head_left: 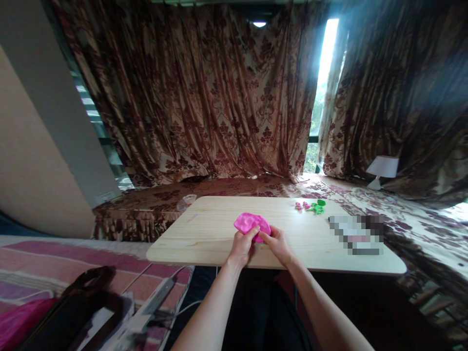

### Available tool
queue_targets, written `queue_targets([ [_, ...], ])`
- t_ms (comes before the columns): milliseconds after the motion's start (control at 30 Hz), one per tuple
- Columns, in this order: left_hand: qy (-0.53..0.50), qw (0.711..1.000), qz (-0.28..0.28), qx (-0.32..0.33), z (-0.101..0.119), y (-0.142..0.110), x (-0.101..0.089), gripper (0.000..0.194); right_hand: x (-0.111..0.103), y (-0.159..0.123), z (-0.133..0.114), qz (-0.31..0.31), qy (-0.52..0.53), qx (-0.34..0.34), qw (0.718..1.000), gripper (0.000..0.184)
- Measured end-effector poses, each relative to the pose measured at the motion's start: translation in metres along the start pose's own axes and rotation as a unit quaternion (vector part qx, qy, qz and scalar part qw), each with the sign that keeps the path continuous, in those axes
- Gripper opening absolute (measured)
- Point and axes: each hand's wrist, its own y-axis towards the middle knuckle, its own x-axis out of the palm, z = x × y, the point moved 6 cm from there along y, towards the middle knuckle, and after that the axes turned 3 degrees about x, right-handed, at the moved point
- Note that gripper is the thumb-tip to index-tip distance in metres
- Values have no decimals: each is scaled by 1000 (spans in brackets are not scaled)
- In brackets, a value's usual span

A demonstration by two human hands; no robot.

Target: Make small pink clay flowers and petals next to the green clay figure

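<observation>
A flattened, bright pink piece of modelling clay (247,221), with an uneven edge and a dented surface, is held just above the near half of the light wooden table (215,209). My left hand (242,247) grips its lower left, the thumb pressed on top. On the lower right, my right hand (277,245) pinches the clay near its edge. Most of the fingers under the piece are hidden. Small green clay pieces (317,208) lie at the table's back right, beside small pink pieces (302,206).
A blurred-out flat object (356,236) lies at the table's right. Behind the table, a clear plastic container (186,202) and a white lamp (382,168) stand on a patterned ledge. A power strip (157,296) and a dark bag (73,312) rest on the striped bed at left.
</observation>
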Motion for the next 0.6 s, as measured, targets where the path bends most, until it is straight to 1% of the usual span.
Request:
queue_targets([
  [167, 22, 1000, -4, 9, -1, 0, 0, 26, -1, -1, 0, 2, -6, -8, 1000, 27],
  [333, 39, 999, 7, 17, 0, 2, -3, 25, -3, -1, -4, 9, -18, -10, 1000, 26],
  [467, 46, 999, 4, 21, 1, 2, -3, 29, -9, 1, -10, -6, -23, -7, 1000, 28],
  [600, 55, 998, -4, 25, -1, 2, -2, 29, -15, 4, -12, -2, -18, 4, 1000, 32],
])
